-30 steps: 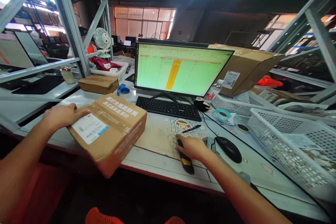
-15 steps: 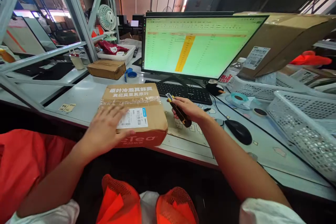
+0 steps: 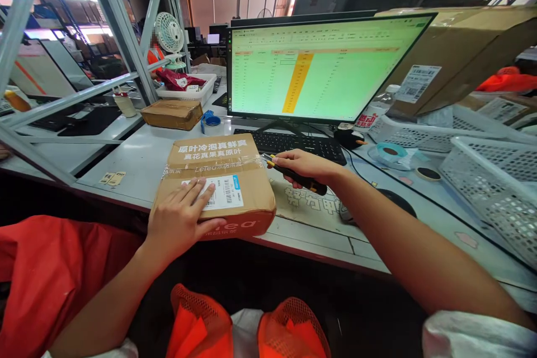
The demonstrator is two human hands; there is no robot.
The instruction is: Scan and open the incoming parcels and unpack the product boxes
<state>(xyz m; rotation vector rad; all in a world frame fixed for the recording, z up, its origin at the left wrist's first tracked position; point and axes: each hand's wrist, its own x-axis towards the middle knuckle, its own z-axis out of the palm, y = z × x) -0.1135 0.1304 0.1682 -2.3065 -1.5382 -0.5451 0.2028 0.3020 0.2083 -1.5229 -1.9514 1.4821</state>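
A taped cardboard box [image 3: 213,165] with printed lettering and a white shipping label [image 3: 220,193] lies on the white table [image 3: 138,165] at its front edge. My left hand [image 3: 178,221] presses flat on the box's near left corner, fingers spread over the label. My right hand [image 3: 304,165] grips a black-and-yellow utility knife [image 3: 293,174], whose tip touches the box's right edge at the tape seam.
A monitor [image 3: 323,70] with a green spreadsheet and a black keyboard [image 3: 293,145] stand behind the box. A smaller box [image 3: 172,114], tape rolls [image 3: 390,152], white baskets [image 3: 495,184], a large carton [image 3: 457,50] and a fan [image 3: 169,33] surround them. Another person in orange sits far back left.
My left hand slid back to the box's near corner. My right hand lowered and brought the knife tip against the box's right edge. The view shifted slightly.
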